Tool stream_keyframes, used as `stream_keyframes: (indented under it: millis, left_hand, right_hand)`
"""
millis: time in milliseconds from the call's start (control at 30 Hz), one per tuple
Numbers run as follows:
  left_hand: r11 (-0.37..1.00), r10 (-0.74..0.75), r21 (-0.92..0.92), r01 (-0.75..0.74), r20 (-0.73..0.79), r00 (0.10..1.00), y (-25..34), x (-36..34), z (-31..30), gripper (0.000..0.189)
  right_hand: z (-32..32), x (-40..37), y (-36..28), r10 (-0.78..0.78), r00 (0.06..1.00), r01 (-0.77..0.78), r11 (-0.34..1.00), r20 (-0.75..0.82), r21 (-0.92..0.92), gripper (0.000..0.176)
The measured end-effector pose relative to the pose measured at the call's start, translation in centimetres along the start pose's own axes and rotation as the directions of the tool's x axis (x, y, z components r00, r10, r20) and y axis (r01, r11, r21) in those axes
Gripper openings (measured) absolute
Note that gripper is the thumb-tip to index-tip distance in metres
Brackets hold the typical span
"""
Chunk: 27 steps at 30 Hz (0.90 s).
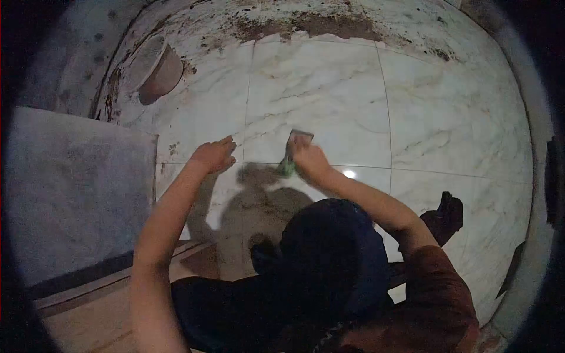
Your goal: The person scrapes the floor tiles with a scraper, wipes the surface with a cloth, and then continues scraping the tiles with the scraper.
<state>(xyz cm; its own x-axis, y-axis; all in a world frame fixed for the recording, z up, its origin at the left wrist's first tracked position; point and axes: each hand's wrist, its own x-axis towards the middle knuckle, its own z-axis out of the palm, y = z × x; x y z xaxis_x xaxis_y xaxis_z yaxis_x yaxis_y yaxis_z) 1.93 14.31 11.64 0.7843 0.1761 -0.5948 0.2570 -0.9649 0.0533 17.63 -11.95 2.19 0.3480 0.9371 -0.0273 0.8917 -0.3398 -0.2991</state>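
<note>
My right hand (pixel 311 159) is closed around a small scraper (pixel 302 134) low over the white marbled tiles (pixel 318 88). A flat greyish edge shows above the fingers and a green end below them; the rest of it is hidden in my grip. To the left, my left hand (pixel 215 156) is held close over the tile surface near a joint line, its fingers stretched out and holding nothing. Shadows of my arms and head fall on the tiles between and below the hands.
A pale bucket (pixel 162 72) leans at the upper left. Dirt and mortar crumbs (pixel 329 26) lie along the far tile edge. A grey slab-like block (pixel 79 194) borders the tiles on the left. My dark-covered foot (pixel 445 217) is at the right.
</note>
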Motion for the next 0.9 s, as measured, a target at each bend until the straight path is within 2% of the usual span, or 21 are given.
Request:
stream_keyframes:
  millis: [33,67,100,133,167,200,233,267,333,367,400,433,467,533,567,633,667,733,800,867,900]
  left_hand:
    - [0.998,0.02,0.062,-0.015,-0.082,0.996,-0.5,0.3,0.9,0.044]
    - [0.999,0.013,0.035,-0.01,-0.099,0.995,-0.6,0.7,0.8,0.044]
    - [0.997,-0.011,0.082,0.013,-0.025,1.0,-0.8,1.3,0.6,0.052]
    - [0.992,-0.033,0.127,0.026,0.054,0.998,-0.3,1.6,0.3,0.059]
    - [0.992,-0.039,0.122,0.03,0.071,0.997,0.1,1.8,0.1,0.058]
    - [0.995,-0.044,0.094,0.038,0.065,0.997,-0.1,2.5,0.7,0.058]
    - [0.995,0.004,0.097,-0.007,0.026,1.0,-0.5,3.1,1.5,0.058]
    - [0.994,0.048,0.096,-0.047,-0.012,0.999,-0.8,3.5,2.4,0.057]
    - [0.997,0.069,0.026,-0.068,-0.056,0.996,-0.4,3.3,1.1,0.055]
    - [0.995,0.1,-0.004,-0.101,-0.097,0.99,-0.2,3.1,0.4,0.054]
    - [0.99,0.129,-0.034,-0.135,-0.14,0.982,-0.7,3.5,0.6,0.053]
    - [0.988,0.156,0.037,-0.151,-0.217,0.964,-0.9,4.2,1.4,0.049]
    - [0.99,0.139,0.011,-0.14,-0.236,0.962,-1.1,4.1,1.2,0.049]
    - [0.99,0.109,0.105,-0.091,-0.184,0.977,-0.6,3.7,1.1,0.051]
    - [0.995,0.074,0.075,-0.066,-0.114,0.991,-0.2,3.2,0.2,0.049]
    - [0.995,0.099,0.025,-0.096,-0.179,0.979,-0.6,3.5,1.7,0.048]
    - [0.992,0.119,-0.005,-0.124,-0.245,0.962,-0.7,3.4,2.5,0.047]
    - [0.995,0.094,-0.001,-0.096,-0.196,0.976,0.1,2.7,1.3,0.046]
    - [0.996,0.086,-0.022,-0.091,-0.184,0.979,-0.4,2.3,1.3,0.05]
    - [0.998,0.057,-0.025,-0.063,-0.196,0.979,-0.6,1.9,1.6,0.05]
    - [0.999,0.047,-0.003,-0.049,-0.196,0.979,-0.7,2.0,1.6,0.05]
  right_hand:
    - [1.4,-0.8,-0.2,-0.01,1.0,0.01,1.0,0.005,-0.018,0.05]
    - [3.2,-1.8,-0.1,-0.149,0.982,0.135,0.983,-0.112,-0.125,0.051]
    - [4.1,-2.5,0.3,-0.294,0.934,0.245,0.941,-0.205,-0.234,0.052]
    - [3.4,-2.4,1.0,-0.307,0.935,0.261,0.934,-0.178,-0.243,0.052]
    - [2.5,-0.8,2.3,-0.246,0.941,0.198,0.957,-0.231,-0.212,0.052]
    - [1.7,1.1,3.5,-0.186,0.94,0.138,0.974,-0.286,-0.179,0.052]
    - [0.8,2.4,4.6,-0.116,0.969,0.066,0.971,-0.217,-0.228,0.056]
    - [0.5,2.1,4.5,-0.145,0.97,0.096,0.966,-0.194,-0.241,0.056]
    - [-1.9,0.8,2.8,-0.139,0.981,0.129,0.988,-0.138,-0.08,0.055]
    - [0.4,-1.1,1.7,-0.089,0.992,0.065,0.969,-0.09,-0.239,0.065]
    - [3.4,-2.6,1.7,-0.282,0.946,0.2,0.896,-0.16,-0.397,0.066]
    - [6.2,-4.6,1.9,-0.267,0.947,0.194,0.919,-0.181,-0.343,0.066]
    - [5.3,-5.0,0.5,-0.247,0.948,0.185,0.94,-0.201,-0.286,0.066]
    - [2.1,-3.1,2.2,-0.175,0.983,0.18,0.919,0.045,-0.35,0.065]
    - [3.4,-0.6,5.1,-0.211,0.941,0.131,0.948,-0.263,-0.291,0.057]
    - [0.9,5.8,10.5,0.02,1.0,-0.023,0.974,-0.013,-0.226,0.052]
    - [-0.4,6.6,11.0,-0.012,0.999,0.005,0.988,-0.04,-0.157,0.051]
    - [-2.9,7.0,10.2,-0.12,0.983,0.113,0.992,-0.136,-0.059,0.054]
    - [-3.0,1.4,5.0,-0.047,0.999,0.049,0.995,0.028,-0.084,0.06]
    - [1.7,-3.9,3.0,-0.269,0.957,0.25,0.955,-0.108,-0.163,0.068]
    - [2.5,-3.4,4.1,-0.284,0.953,0.265,0.95,-0.103,-0.166,0.068]
